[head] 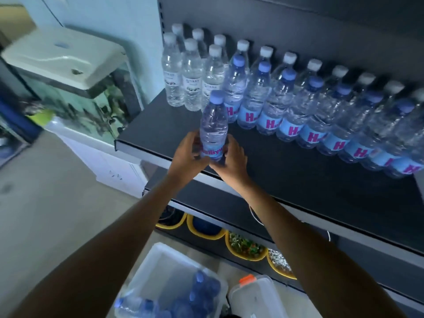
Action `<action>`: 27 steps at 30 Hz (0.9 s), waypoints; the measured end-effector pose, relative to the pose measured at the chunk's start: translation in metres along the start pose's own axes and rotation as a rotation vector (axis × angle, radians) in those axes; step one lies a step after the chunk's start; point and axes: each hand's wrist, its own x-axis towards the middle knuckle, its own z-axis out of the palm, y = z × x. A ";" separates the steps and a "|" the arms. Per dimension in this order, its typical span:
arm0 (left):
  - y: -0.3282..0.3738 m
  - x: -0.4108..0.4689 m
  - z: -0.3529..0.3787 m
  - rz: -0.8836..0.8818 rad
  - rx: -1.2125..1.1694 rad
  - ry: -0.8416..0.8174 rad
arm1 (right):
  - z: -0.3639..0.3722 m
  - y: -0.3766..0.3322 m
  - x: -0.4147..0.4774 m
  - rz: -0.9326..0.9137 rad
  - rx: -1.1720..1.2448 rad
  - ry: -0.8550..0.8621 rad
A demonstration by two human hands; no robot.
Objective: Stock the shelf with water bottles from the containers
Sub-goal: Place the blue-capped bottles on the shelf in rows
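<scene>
Head view. A dark, matte shelf (286, 161) with a flat board and a pale front edge is seen running from nine o'clock to four o'clock of the frame, backed by a dark panel. A pale, smooth floor (46, 203) is seen at eight o'clock, and a glass fish tank (75, 97) with a cream lid at ten o'clock. Under the shelf, round yellow-rimmed bowls (246, 246) are lined up at five o'clock. At six o'clock a clear plastic container (160, 267) is seen on the floor, with loose bottles (202, 292), blue-capped and blurred, inside it. Just beside it, at its three o'clock, a second container (257, 297) with an orange clip is set.

At the back of the shelf, white-capped bottles (191, 74) of clear ribbed plastic are stood upright. In front of them a row of blue-capped bottles (296, 111) with blue labels and pink letters is stretched towards three o'clock.

The held bottle (213, 125), clear, ribbed and round with a blue cap, is held upright over the shelf's front part near its left end. Its long axis is near vertical in the frame, the cap pointed to twelve o'clock. Its lower part, at the label, is gripped by the left hand (187, 157) from nine o'clock and by the right hand (232, 160) from three o'clock, the fingers of both curled round it. Whether its base is touching the board cannot be told.
</scene>
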 end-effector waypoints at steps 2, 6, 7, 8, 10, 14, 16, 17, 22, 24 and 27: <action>-0.013 -0.003 -0.025 0.055 0.078 0.063 | 0.024 -0.019 0.003 -0.031 0.031 0.000; -0.041 -0.002 -0.064 0.067 0.244 0.122 | 0.066 -0.051 0.008 -0.058 0.010 0.000; -0.047 0.001 -0.071 0.040 0.275 0.125 | 0.074 -0.058 0.011 -0.071 0.017 -0.005; -0.052 0.004 -0.077 0.009 0.303 0.134 | 0.080 -0.064 0.016 -0.089 0.023 -0.019; -0.060 0.016 -0.087 -0.045 0.350 0.177 | 0.091 -0.073 0.026 -0.130 0.003 -0.051; -0.069 0.043 -0.102 -0.088 0.415 0.237 | 0.110 -0.075 0.044 -0.178 -0.169 -0.016; -0.071 0.055 -0.105 -0.113 0.420 0.238 | 0.117 -0.074 0.049 -0.157 -0.220 -0.010; -0.071 0.062 -0.105 -0.121 0.426 0.242 | 0.120 -0.074 0.050 -0.152 -0.248 -0.019; -0.072 0.098 -0.104 -0.145 0.432 0.250 | 0.128 -0.071 0.047 -0.199 -0.431 -0.015; -0.075 0.111 -0.102 -0.141 0.451 0.264 | 0.129 -0.071 0.047 -0.202 -0.467 -0.002; -0.082 0.126 -0.098 -0.131 0.491 0.307 | 0.130 -0.071 0.047 -0.200 -0.504 0.009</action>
